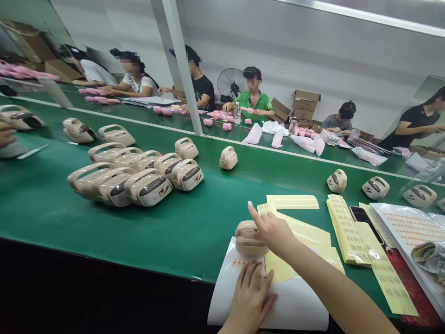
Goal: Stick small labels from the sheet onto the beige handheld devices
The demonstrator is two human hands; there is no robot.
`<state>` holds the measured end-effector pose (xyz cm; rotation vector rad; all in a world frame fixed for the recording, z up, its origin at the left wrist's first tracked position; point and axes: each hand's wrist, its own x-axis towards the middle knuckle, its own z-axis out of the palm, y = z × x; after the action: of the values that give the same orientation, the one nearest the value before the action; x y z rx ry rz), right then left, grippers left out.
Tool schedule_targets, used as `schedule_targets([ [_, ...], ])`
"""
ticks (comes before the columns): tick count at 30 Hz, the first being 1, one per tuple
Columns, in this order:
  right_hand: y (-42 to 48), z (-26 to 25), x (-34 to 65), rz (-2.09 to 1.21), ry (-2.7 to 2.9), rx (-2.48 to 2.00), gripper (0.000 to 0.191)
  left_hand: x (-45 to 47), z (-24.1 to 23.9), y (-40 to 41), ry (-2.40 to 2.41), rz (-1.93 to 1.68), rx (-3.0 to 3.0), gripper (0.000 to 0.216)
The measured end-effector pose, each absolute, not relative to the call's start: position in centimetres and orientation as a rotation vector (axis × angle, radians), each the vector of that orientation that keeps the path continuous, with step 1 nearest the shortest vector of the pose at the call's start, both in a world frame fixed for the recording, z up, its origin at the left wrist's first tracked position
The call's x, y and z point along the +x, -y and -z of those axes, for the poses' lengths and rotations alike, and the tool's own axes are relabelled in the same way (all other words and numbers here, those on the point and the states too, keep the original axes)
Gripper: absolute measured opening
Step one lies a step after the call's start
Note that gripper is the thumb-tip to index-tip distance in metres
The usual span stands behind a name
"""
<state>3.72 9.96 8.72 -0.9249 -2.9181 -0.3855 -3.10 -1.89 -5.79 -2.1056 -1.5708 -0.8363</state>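
Note:
My left hand (pixel 251 294) lies with fingers spread on a white sheet (pixel 222 297) bearing a row of small orange stickers (pixel 239 263). My right hand (pixel 276 232) is at the right side of a beige, rounded plastic device with a handle (pixel 248 239), which rests on the sheet's far end. Its index finger is stretched out past the device, with a pale spot at the tip that could be the nail or a sticker. The other fingers are bent and partly hidden. Yellow sticker sheets (pixel 302 227) lie under and beyond my right forearm.
A cluster of beige devices (pixel 149 188) stands on the green table (pixel 194 222) at left. Others sit along the green belt (pixel 278 174). At right lie a yellow sticker stack (pixel 342 232), a phone (pixel 365 220) and white sheets (pixel 406 222). People work with pink items across the line.

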Motion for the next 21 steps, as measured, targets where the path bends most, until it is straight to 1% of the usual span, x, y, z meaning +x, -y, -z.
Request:
schedule_targets([
  [3, -9.8, -8.5, 3.9, 0.393, 2.923, -0.924, 0.063, -2.7, 5.9, 1.8, 1.574, 0.856, -2.093, 0.034],
  [6, -9.6, -7.7, 4.5, 0.326, 2.873, -0.893, 0.059, -2.6, 5.9, 1.8, 1.526, 0.87, -2.097, 0.039],
  [8, -9.6, -7.0, 5.4, 0.185, 2.794, -0.849, 0.057, -3.6, 5.6, 2.2, 1.437, 0.987, -2.113, 0.037],
  [10, -9.7, -5.9, 6.9, -0.015, 2.642, -0.822, 0.062, -5.9, 4.8, 2.4, 1.355, 1.169, -2.082, 0.029],
  [12, -9.9, -4.2, 8.7, -0.203, 2.425, -0.892, 0.065, -9.5, 3.5, 1.7, 1.383, 1.312, -1.978, 0.021],
  [13, -9.9, -3.0, 9.6, -0.268, 2.307, -0.982, 0.064, -11.7, 2.7, 0.8, 1.49, 1.342, -1.925, 0.021],
  [16, -10.0, 1.4, 11.9, -0.442, 2.03, -1.321, 0.061, -18.0, 0.3, -5.3, 1.78, 1.446, -1.714, 0.015],
  [19, -9.9, 6.0, 13.1, -0.645, 2.053, -1.325, 0.061, -22.6, -1.3, -14.5, 2.119, 1.473, -1.577, 0.03],
  [21, -9.9, 8.1, 13.4, -0.759, 2.028, -1.347, 0.049, -24.3, -1.9, -20.6, 2.315, 1.465, -1.499, 0.032],
])
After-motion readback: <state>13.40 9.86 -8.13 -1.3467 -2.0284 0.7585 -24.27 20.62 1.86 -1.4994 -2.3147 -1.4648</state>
